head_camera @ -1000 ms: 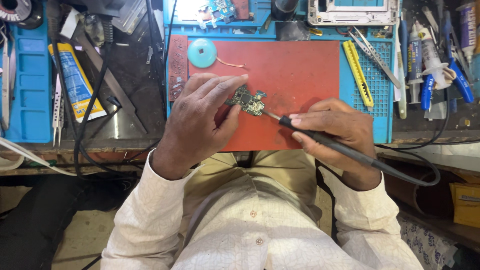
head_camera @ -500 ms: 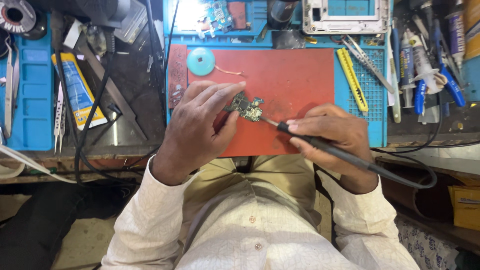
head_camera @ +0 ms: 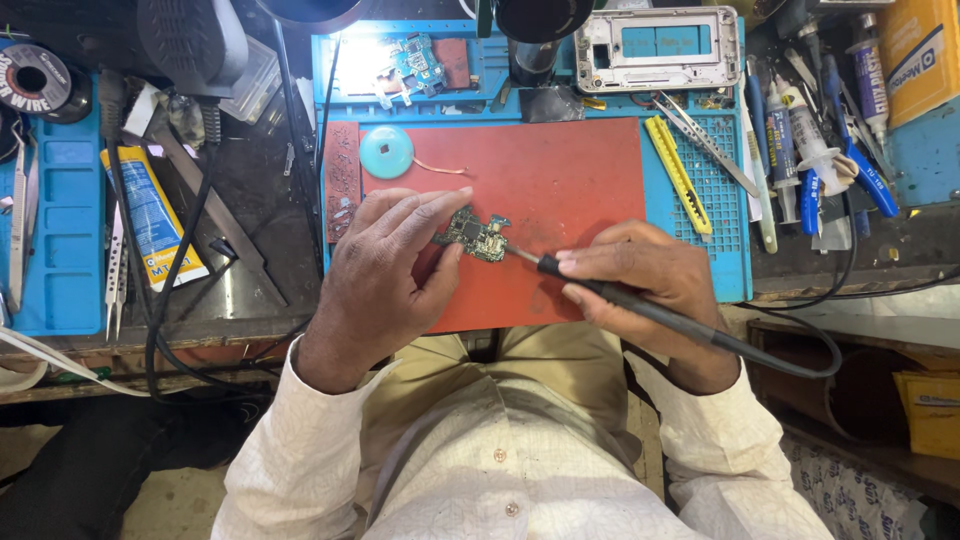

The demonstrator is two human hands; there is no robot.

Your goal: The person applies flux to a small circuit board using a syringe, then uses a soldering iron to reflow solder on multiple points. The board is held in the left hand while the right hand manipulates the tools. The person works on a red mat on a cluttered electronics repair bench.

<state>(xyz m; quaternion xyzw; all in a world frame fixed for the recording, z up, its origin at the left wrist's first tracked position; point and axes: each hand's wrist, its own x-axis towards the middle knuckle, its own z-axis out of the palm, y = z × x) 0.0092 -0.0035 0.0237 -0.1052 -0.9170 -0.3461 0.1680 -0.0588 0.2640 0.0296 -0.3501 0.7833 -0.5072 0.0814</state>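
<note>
Jagged green circuit board (head_camera: 474, 234) on smooth red mat (head_camera: 580, 180)

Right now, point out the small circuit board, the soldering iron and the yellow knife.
circuit board (head_camera: 474, 234), head view, on its dark middle.
soldering iron (head_camera: 610, 295), head view, on its black handle.
yellow knife (head_camera: 678, 175), head view, mid-body.

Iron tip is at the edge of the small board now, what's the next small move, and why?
Probably hold the soldering iron steady on that spot. Its tip meets the right edge of the small circuit board, which the left hand pinches above the red mat; the right hand grips the handle like a pen.
</note>
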